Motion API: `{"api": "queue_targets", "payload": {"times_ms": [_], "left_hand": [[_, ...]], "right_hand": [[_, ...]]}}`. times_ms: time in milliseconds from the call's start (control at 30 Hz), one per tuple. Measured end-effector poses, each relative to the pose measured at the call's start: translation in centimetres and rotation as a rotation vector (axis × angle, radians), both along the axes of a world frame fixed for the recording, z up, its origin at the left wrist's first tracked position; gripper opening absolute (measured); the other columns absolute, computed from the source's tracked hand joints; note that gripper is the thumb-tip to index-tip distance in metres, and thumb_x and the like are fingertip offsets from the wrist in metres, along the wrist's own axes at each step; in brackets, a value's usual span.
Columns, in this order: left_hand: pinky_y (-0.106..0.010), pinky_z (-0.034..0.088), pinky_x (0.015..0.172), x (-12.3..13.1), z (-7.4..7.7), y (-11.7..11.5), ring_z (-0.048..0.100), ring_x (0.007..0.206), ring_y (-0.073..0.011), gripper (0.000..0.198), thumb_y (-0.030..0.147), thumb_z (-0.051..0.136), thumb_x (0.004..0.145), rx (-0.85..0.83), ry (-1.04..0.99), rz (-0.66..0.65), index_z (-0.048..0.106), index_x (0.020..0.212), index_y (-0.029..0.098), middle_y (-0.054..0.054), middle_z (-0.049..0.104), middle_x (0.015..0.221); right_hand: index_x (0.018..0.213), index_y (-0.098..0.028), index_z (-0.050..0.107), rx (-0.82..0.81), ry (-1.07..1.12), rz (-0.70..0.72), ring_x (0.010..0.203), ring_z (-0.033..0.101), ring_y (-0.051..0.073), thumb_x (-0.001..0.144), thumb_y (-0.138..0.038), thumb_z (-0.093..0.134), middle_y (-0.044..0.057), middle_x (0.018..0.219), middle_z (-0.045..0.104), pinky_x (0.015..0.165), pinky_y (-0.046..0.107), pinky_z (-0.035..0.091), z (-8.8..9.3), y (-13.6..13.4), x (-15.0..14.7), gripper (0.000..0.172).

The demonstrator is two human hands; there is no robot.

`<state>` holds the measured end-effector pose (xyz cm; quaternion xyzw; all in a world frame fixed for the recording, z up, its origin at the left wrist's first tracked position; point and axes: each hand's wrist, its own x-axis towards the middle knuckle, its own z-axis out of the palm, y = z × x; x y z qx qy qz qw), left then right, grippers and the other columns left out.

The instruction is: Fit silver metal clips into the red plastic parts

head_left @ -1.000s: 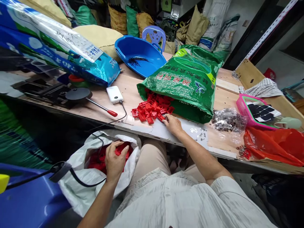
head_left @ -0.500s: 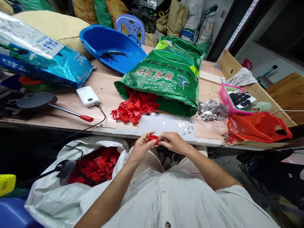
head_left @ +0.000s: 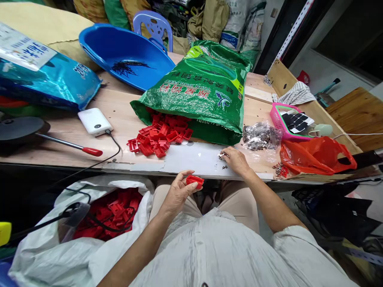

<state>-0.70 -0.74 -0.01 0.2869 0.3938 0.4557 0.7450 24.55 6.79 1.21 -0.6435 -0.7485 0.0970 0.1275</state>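
Head view, looking down over the edge of a wooden table (head_left: 119,115). Left hand (head_left: 178,192) is closed around a red plastic clip (head_left: 194,181), held between thumb and curled fingers above the person's lap. Right hand (head_left: 236,160) is over a grey sheet (head_left: 191,159) on the table, fingertips pinched together on what looks like a small metal piece (head_left: 222,156) (too small to read its shape). Loose metal bits (head_left: 224,167) lie on the sheet just beside those fingertips.

Beyond the sheet, a heap of red clips (head_left: 158,135) spills from the mouth of a green woven sack (head_left: 203,87). An open white sack (head_left: 38,255) stands left of the lap, holding more red pieces (head_left: 107,215). Right of the right hand lie a clear plastic bag of metal parts (head_left: 260,135), a pink basket (head_left: 278,119) and an orange-red plastic bag (head_left: 314,157). Black cable (head_left: 118,147) runs from a white power bank (head_left: 94,121) and trails off the table edge.

Risks, as judged: a slack pinch could drop the metal piece, and it could be lost over the nearby table edge. A forearm sweep could scatter the loose bits, and the cable could snag the left arm.
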Motion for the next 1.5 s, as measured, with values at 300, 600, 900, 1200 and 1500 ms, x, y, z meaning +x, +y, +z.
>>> {"api": "queue_targets", "payload": {"times_ms": [300, 600, 900, 1200, 1500], "left_hand": [[-0.040, 0.057, 0.078, 0.4, -0.8, -1.6, 0.070, 0.086, -0.0232, 0.040, 0.018, 0.079, 0.067, -0.057, -0.136, -0.020, 0.056, 0.100, 0.018, -0.006, 0.070, 0.087], [-0.039, 0.055, 0.079, 0.3, -1.4, -2.3, 0.071, 0.084, -0.0235, 0.056, 0.015, 0.073, 0.068, -0.108, -0.272, -0.079, 0.057, 0.121, 0.021, -0.003, 0.066, 0.083], [-0.029, 0.053, 0.072, -0.4, -0.4, -1.7, 0.072, 0.079, -0.0202, 0.064, 0.017, 0.070, 0.073, -0.076, -0.343, -0.083, 0.051, 0.133, 0.021, -0.003, 0.068, 0.083], [-0.028, 0.054, 0.082, -0.1, 0.2, -0.5, 0.070, 0.083, -0.0157, 0.054, 0.019, 0.080, 0.068, 0.252, -0.006, 0.223, 0.064, 0.120, 0.020, -0.002, 0.072, 0.087], [-0.030, 0.056, 0.088, 0.3, -0.5, -0.2, 0.070, 0.087, -0.0166, 0.049, 0.026, 0.080, 0.070, 0.509, 0.457, 0.347, 0.065, 0.117, 0.022, -0.003, 0.073, 0.100]], "right_hand": [[0.092, -0.023, 0.070, -0.028, -0.088, 0.107, 0.092, 0.061, 0.019, 0.090, -0.025, 0.054, 0.004, 0.099, 0.069, 0.074, 0.028, 0.041, -0.5, 1.9, 0.1, 0.016], [0.096, -0.022, 0.061, 0.018, -0.046, 0.007, 0.069, 0.059, 0.020, 0.085, -0.034, 0.054, 0.005, 0.080, 0.068, 0.059, 0.028, 0.035, -0.9, 1.2, 0.0, 0.018], [0.094, -0.022, 0.062, 0.067, 0.072, 0.092, 0.070, 0.060, 0.019, 0.085, -0.037, 0.053, 0.005, 0.086, 0.069, 0.064, 0.030, 0.040, -1.4, 1.4, 0.6, 0.019], [0.091, -0.020, 0.065, 0.104, 0.292, 0.105, 0.075, 0.063, 0.020, 0.088, -0.034, 0.052, 0.006, 0.087, 0.071, 0.070, 0.030, 0.044, -1.7, 1.0, 0.1, 0.019], [0.085, -0.020, 0.066, 0.119, 0.484, 0.033, 0.069, 0.060, 0.017, 0.086, -0.034, 0.058, 0.004, 0.082, 0.069, 0.065, 0.027, 0.042, -0.8, 0.0, -0.5, 0.016]]}}
